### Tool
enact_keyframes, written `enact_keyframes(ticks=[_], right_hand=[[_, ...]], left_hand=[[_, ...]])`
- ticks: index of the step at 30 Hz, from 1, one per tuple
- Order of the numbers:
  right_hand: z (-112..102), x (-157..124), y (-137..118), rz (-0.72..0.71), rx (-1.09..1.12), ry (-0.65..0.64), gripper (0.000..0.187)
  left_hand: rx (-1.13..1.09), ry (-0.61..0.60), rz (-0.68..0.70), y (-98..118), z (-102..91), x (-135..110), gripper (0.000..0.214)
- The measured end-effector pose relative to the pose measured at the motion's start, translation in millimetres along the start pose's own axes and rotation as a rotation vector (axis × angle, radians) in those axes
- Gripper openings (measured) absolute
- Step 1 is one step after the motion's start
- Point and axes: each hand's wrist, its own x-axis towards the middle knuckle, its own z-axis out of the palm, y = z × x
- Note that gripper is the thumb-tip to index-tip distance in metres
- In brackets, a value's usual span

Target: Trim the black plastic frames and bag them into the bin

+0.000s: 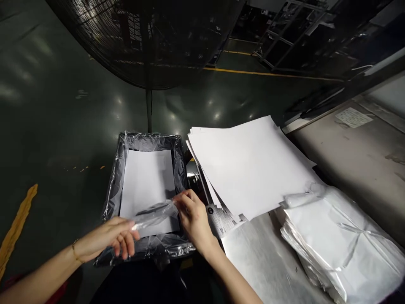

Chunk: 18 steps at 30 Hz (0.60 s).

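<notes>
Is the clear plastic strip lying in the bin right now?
No, the clear plastic strip is held between the left hand and right hand, above the white sheet in the plastic-lined bin.

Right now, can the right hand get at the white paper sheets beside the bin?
Probably yes: the right hand sits close to the white paper sheets, with only a printed label between. Its fingers hold a clear plastic sleeve, so it may need to let go first.
</notes>
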Motion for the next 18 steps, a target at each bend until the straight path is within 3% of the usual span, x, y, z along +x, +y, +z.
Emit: enact_keyframes(ticks=[3, 4, 5, 7, 10, 12, 15, 18], right_hand=[[14, -13, -8, -0.011, 0.118, -0.060, 0.017], [20, -20, -6, 0.022, 0.221, -0.107, 0.017], [28, -28, -2, 0.071, 0.347, -0.164, 0.015], [40, -43, 15, 0.191, 0.594, -0.280, 0.014], [43, -61, 52, 0.263, 0.629, -0.300, 0.021], [33, -69, 79, 0.285, 0.541, -0.198, 0.018], [19, -70, 115, 0.369, 0.472, -0.030, 0.011], [27, -56, 140, 0.434, 0.519, -0.032, 0.029]], left_hand=[[-0.276, -0.208, -0.116, -21, 0.3, 20, 0.074], [-0.548, -0.224, -0.149, -28, 2.1, 35, 0.079], [-0.653, -0.189, -0.117, -34, 4.9, 53, 0.078], [-0.753, -0.101, -0.036, -42, 11.8, 92, 0.062], [-0.828, 0.023, -0.011, -41, 17.9, 135, 0.029], [-0.844, 0.078, -0.016, -40, 15.3, 145, 0.022], [-0.832, 0.107, -0.042, -44, 8.4, 136, 0.020], [-0.744, 0.096, -0.128, -57, 11.9, 124, 0.023]])
